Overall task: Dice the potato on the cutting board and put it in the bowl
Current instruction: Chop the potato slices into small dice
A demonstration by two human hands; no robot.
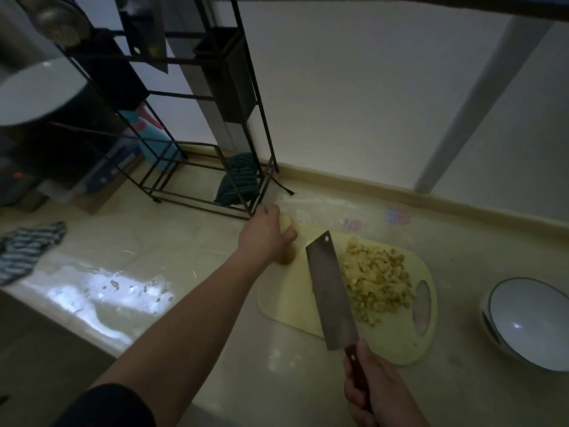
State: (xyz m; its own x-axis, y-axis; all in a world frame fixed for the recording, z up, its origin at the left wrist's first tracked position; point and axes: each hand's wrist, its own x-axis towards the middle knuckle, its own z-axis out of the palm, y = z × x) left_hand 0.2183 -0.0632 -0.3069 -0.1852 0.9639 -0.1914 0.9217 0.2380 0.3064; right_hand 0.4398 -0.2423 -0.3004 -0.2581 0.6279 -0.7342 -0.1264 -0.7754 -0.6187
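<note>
Left hand [265,234], arm outstretched, grips a whole potato [286,245] at the cutting board's [286,306] far corner; right hand [374,392] clasps the cleaver [331,294] beside the diced potato [377,278].

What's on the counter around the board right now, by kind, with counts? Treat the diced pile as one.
Cutting board: 1
Cleaver: 1, held by the right hand
Whole potato piece: 1, gripped by the left hand
Diced potato pile: 1
Bowl: 1
Striped cloths: 2
Total: 7
</note>
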